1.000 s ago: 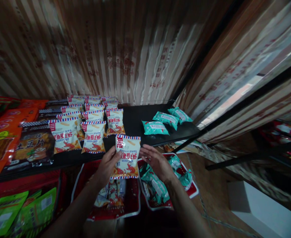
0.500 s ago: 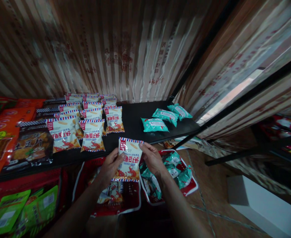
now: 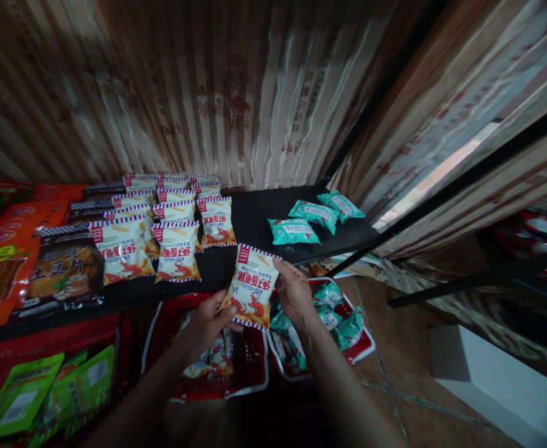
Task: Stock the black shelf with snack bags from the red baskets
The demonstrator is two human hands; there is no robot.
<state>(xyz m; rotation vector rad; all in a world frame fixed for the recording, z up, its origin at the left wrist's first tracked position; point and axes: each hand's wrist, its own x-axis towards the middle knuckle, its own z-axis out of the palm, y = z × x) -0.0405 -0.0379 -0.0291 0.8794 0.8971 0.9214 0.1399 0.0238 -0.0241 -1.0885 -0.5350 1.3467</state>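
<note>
Head view: pleated curtain (image 3: 236, 93) is spread across the upper frame.
Black shelf (image 3: 254, 218): loaded with white packets (image 3: 177, 252) at centre left and teal packets (image 3: 294, 232) right of centre.
Red basket (image 3: 251, 364): placed below the shelf, lower centre.
Held packet (image 3: 253, 280): tilted slightly, just below frame centre.
Left hand (image 3: 210, 323): fingers closed on the packet's lower left corner.
Right hand (image 3: 295, 291): fingers closed on its upper right edge.
</note>
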